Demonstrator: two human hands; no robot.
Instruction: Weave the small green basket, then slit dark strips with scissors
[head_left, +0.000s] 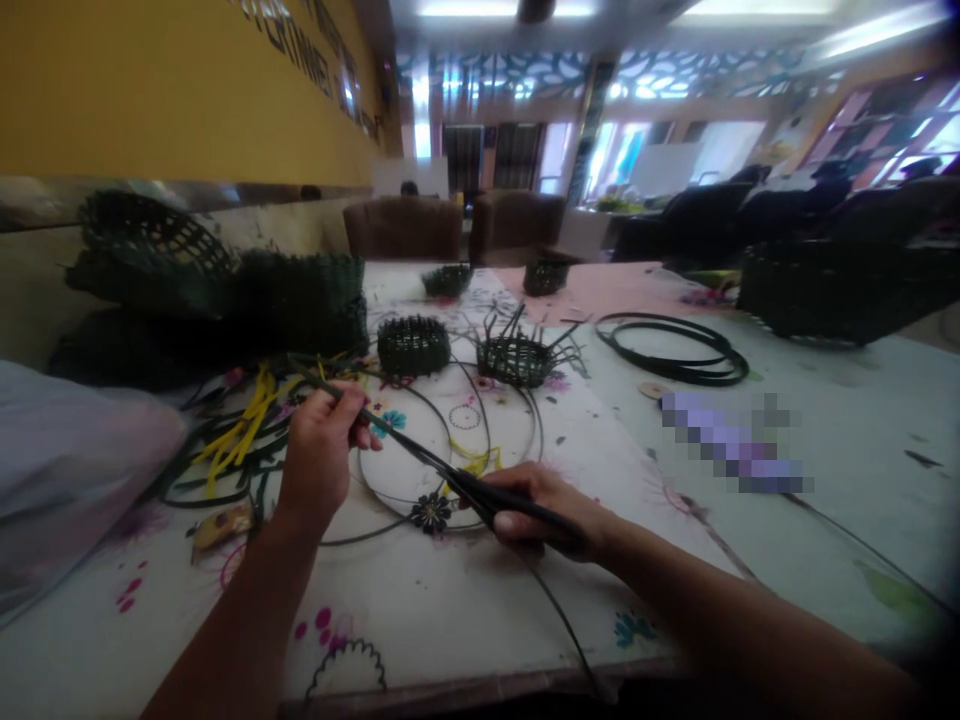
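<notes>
My left hand (322,452) grips a long dark plastic strip (397,437) that runs across to my right hand (544,510), whose fingers close on the strip's far part. Below them lie thin black loops (375,480) on the flower-printed table cover (420,610). A bundle of yellow strips (240,430) lies just left of my left hand. Ahead sit a small dark woven basket (414,345) and a partly woven basket (516,360) with loose spokes sticking up.
Large dark woven baskets (300,305) are piled at the left, and another (847,290) stands at the right. A coil of black strip (675,350) lies on the table. Two small woven pieces (448,280) sit at the far end, before brown armchairs (403,228).
</notes>
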